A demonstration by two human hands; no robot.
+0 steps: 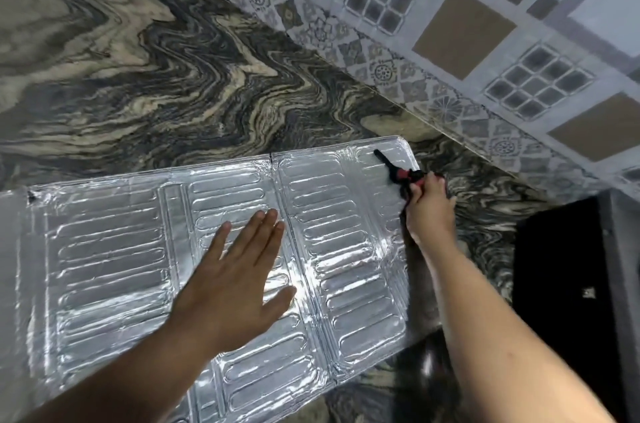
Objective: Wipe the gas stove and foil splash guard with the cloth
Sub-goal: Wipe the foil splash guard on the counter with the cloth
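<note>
The foil splash guard point(114, 249) lies flat on the marbled counter point(138, 69), under the left hand point(239, 280), whose fingers point(266, 228) are straight, nearly together, and rest flat on it. The right hand point(431, 211), beyond the guard's far right corner, is closed around a black and red tool point(398, 170). No cloth is visible. To wipe well, I think the palm should hold the thin foil down, with gentle strokes along the ribs.

Foil splash guard point(114, 249) cut off by left and bottom edges. Red-and-black clamp point(403, 173) half hidden inside right hand point(429, 211); grip unclear. Black object point(561, 284) at right too dark to identify. Whole frame blurred.
</note>
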